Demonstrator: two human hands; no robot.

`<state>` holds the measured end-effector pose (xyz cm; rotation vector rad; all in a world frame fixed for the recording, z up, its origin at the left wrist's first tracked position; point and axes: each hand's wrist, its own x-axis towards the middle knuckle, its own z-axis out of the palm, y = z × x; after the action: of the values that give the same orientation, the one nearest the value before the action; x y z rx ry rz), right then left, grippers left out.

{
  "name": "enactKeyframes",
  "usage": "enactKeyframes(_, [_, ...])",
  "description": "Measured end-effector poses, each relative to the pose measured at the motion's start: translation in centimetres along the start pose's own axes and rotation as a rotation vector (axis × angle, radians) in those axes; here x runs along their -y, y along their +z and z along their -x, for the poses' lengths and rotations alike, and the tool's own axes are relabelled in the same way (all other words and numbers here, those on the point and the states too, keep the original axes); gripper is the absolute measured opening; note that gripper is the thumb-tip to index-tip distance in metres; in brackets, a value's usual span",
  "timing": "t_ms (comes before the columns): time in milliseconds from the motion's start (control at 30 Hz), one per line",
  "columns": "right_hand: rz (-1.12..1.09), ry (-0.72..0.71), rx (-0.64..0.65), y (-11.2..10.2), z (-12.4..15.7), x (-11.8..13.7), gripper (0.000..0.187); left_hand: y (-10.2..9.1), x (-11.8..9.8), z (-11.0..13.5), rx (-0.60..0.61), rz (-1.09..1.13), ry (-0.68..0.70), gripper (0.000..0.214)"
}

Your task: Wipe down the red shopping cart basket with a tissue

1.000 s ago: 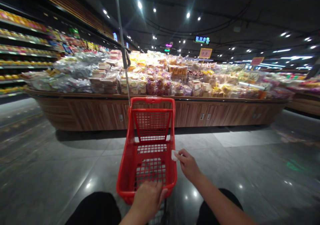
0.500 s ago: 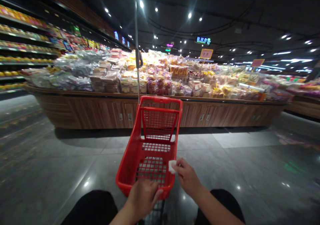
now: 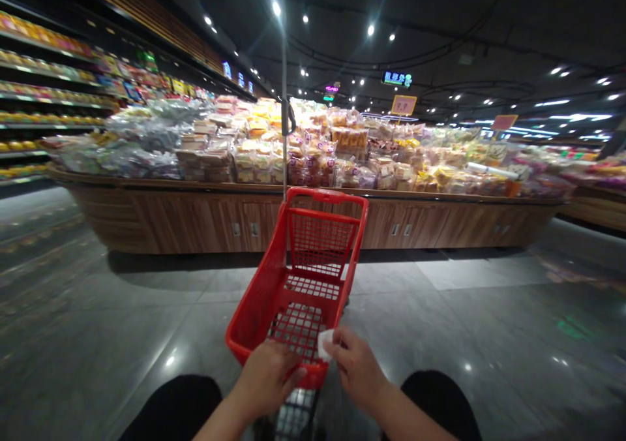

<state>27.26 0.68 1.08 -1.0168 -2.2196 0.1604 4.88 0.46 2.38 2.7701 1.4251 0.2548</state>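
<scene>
A red plastic shopping cart point(image 3: 254, 297) stands before me, with grid panels in its floor and far end. Its near rim is in my left hand point(image 3: 268, 372), fingers curled over the edge and thumb on the outer side. Between the thumb and fingers of my right hand point(image 3: 359, 369) is a small white tissue point(image 3: 325, 345), which lies against the cart's right rim near its front corner. Folds of the tissue under my fingers are hidden. A thin metal pole point(image 3: 284, 69) rises from the cart's far left corner, with a dark clip partway up.
Just beyond the cart runs a long wooden display counter point(image 3: 195, 222) piled with bagged goods point(image 3: 308, 154). Stocked shelves point(image 3: 44, 95) line the left side. Grey tiled floor point(image 3: 411, 310) lies around the cart, and my knees point(image 3: 183, 402) show at the bottom.
The cart's far end and its pole have swung to the right. My right hand, with the tissue, has moved left and slightly down. My left hand has shifted a little left, still on the rim.
</scene>
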Motion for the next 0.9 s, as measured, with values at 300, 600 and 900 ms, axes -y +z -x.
enactKeyframes(300, [0.052, 0.014, -0.135, 0.1, -0.2, -1.0, 0.033, -0.5, 0.9, -0.3, -0.001, 0.018, -0.002, 0.040])
enactKeyframes(600, [0.026, 0.054, -0.156, -0.9, -1.5, -1.9, 0.038, -0.5, 2.9, 0.0, 0.002, 0.036, -0.066, 0.055])
enactKeyframes(900, [0.111, 0.039, -0.161, 0.8, -3.4, -2.4, 0.030, -1.6, -3.3, -3.5, 0.055, 0.069, -0.319, 0.038])
